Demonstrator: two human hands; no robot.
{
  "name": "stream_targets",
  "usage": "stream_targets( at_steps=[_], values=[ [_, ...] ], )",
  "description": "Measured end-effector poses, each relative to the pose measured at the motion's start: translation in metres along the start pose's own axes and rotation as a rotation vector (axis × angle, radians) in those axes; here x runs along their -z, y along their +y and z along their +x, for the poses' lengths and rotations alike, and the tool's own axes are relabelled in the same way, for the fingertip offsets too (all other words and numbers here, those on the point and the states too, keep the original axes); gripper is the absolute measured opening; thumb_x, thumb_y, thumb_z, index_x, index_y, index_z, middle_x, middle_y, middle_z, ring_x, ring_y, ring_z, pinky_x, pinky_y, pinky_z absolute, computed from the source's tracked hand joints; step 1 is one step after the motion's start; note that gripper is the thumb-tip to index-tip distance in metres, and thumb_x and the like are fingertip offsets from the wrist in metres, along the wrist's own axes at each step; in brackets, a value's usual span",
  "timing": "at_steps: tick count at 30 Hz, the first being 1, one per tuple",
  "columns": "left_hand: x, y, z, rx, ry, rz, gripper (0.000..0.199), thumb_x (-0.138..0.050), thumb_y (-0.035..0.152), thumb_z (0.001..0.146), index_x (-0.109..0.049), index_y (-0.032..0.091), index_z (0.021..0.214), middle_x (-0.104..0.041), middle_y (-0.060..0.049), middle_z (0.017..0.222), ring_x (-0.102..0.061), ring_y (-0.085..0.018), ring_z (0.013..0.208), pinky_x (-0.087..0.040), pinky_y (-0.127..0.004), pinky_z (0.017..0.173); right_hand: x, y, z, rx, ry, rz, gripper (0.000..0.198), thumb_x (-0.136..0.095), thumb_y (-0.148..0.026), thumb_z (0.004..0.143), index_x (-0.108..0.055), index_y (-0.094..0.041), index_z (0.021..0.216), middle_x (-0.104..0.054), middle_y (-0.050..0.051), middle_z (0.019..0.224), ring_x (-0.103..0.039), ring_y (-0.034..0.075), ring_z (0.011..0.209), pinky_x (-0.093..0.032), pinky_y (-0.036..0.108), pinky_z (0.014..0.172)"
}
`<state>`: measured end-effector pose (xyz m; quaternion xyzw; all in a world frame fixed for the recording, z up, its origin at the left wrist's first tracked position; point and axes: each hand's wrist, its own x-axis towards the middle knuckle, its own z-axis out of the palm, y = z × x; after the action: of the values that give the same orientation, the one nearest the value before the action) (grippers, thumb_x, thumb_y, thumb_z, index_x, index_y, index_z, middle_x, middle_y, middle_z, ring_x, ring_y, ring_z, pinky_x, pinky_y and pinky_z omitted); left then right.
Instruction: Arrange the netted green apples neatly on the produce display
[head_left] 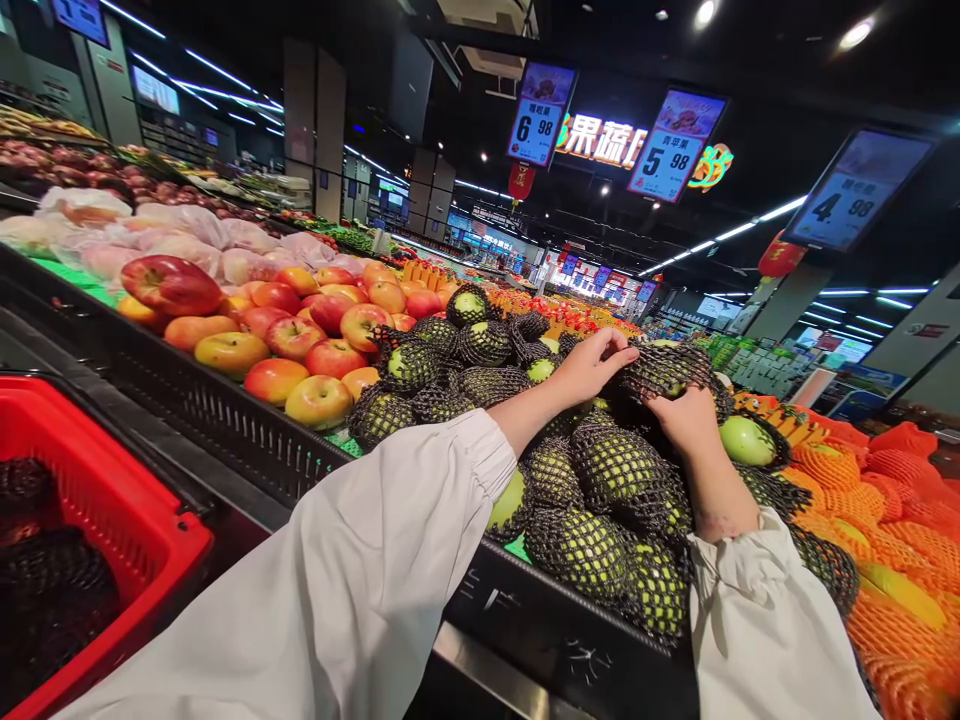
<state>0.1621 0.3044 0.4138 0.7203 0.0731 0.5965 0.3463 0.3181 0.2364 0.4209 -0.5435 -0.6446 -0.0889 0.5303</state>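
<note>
Both hands are at a green apple in a black foam net, near the back of a heap of such fruit. My left hand meets its left side with curled fingertips. From the near right side my right hand grips it, thumb in front and the other fingers mostly hidden behind it. More netted green apples lie piled just below and between my forearms. Right of my right wrist, a green apple shows bare skin out of its net.
Red and yellow apples fill the black crate on the left. A red basket holding dark netted items stands at lower left. Fruit in orange nets lies on the right. Price signs hang overhead.
</note>
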Motion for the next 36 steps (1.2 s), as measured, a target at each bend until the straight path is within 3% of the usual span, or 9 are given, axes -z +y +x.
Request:
stream_targets(
  at_steps=[4, 8, 17, 21, 25, 28, 31, 36],
  values=[
    [0.001, 0.001, 0.002, 0.022, 0.072, -0.03, 0.021, -0.059, 0.023, 0.09, -0.043, 0.02, 0.077, -0.045, 0.005, 0.074, -0.043, -0.01, 0.069, -0.036, -0.026, 0.072, 0.0, -0.009, -0.004, -0.019, -0.065, 0.09, 0.053, -0.075, -0.043, 0.054, -0.07, -0.014, 0.098, -0.075, 0.014, 0.098, -0.069, 0.033, 0.095, -0.053, 0.05, 0.093],
    [0.001, 0.002, 0.001, 0.083, 0.086, -0.083, 0.025, -0.069, 0.026, 0.083, -0.046, 0.018, 0.079, -0.047, 0.005, 0.073, -0.043, -0.008, 0.065, -0.035, -0.025, 0.067, 0.001, -0.012, -0.005, -0.017, -0.027, -0.017, 0.055, -0.077, -0.047, 0.053, -0.072, -0.013, 0.095, -0.074, 0.016, 0.101, -0.069, 0.035, 0.094, -0.052, 0.052, 0.093],
    [0.001, 0.005, -0.006, 0.307, -0.01, -0.078, 0.05, -0.082, 0.048, 0.07, -0.051, 0.02, 0.096, -0.041, 0.01, 0.061, -0.04, -0.006, 0.052, -0.031, -0.022, 0.052, 0.004, -0.011, -0.004, 0.075, 0.145, -0.387, 0.06, -0.072, -0.062, 0.057, -0.074, -0.011, 0.088, -0.073, 0.019, 0.084, -0.068, 0.039, 0.079, -0.053, 0.053, 0.078],
    [0.003, 0.004, -0.008, 0.373, -0.12, -0.085, 0.055, -0.075, 0.066, 0.07, -0.059, 0.017, 0.088, -0.052, 0.004, 0.066, -0.048, -0.009, 0.055, -0.037, -0.024, 0.048, 0.005, -0.014, -0.006, 0.179, 0.146, -0.442, 0.059, -0.066, -0.067, 0.06, -0.07, -0.013, 0.083, -0.072, 0.018, 0.078, -0.067, 0.037, 0.074, -0.053, 0.051, 0.076],
    [0.002, 0.004, -0.008, 0.398, -0.203, -0.19, 0.049, -0.071, 0.065, 0.074, -0.067, 0.016, 0.081, -0.063, -0.002, 0.07, -0.053, -0.012, 0.057, -0.04, -0.027, 0.049, 0.007, -0.015, -0.005, 0.285, 0.087, -0.381, 0.054, -0.066, -0.064, 0.062, -0.068, -0.015, 0.084, -0.072, 0.015, 0.08, -0.067, 0.034, 0.074, -0.053, 0.048, 0.077],
    [0.001, 0.006, -0.007, 0.412, -0.143, -0.351, 0.038, -0.077, 0.051, 0.073, -0.07, 0.015, 0.08, -0.067, -0.004, 0.071, -0.059, -0.016, 0.064, -0.047, -0.03, 0.06, 0.007, -0.015, -0.006, 0.299, 0.101, -0.305, 0.051, -0.07, -0.063, 0.062, -0.067, -0.016, 0.082, -0.07, 0.013, 0.078, -0.065, 0.031, 0.071, -0.054, 0.046, 0.073],
    [0.001, 0.004, -0.004, 0.451, 0.002, -0.422, 0.033, -0.073, 0.049, 0.075, -0.07, 0.017, 0.081, -0.069, -0.004, 0.074, -0.062, -0.017, 0.07, -0.049, -0.032, 0.067, 0.008, -0.02, -0.01, 0.324, 0.163, -0.209, 0.047, -0.074, -0.061, 0.064, -0.065, -0.019, 0.083, -0.069, 0.009, 0.079, -0.063, 0.026, 0.07, -0.054, 0.043, 0.072],
    [0.003, -0.004, -0.001, 0.525, 0.11, -0.528, 0.042, -0.063, 0.059, 0.079, -0.068, 0.018, 0.084, -0.07, -0.005, 0.075, -0.064, -0.02, 0.073, -0.05, -0.033, 0.067, 0.017, -0.036, -0.021, 0.414, 0.339, -0.204, 0.027, -0.064, -0.046, 0.085, -0.067, -0.022, 0.096, -0.069, 0.01, 0.097, -0.065, 0.027, 0.089, -0.053, 0.046, 0.089]
  ],
)
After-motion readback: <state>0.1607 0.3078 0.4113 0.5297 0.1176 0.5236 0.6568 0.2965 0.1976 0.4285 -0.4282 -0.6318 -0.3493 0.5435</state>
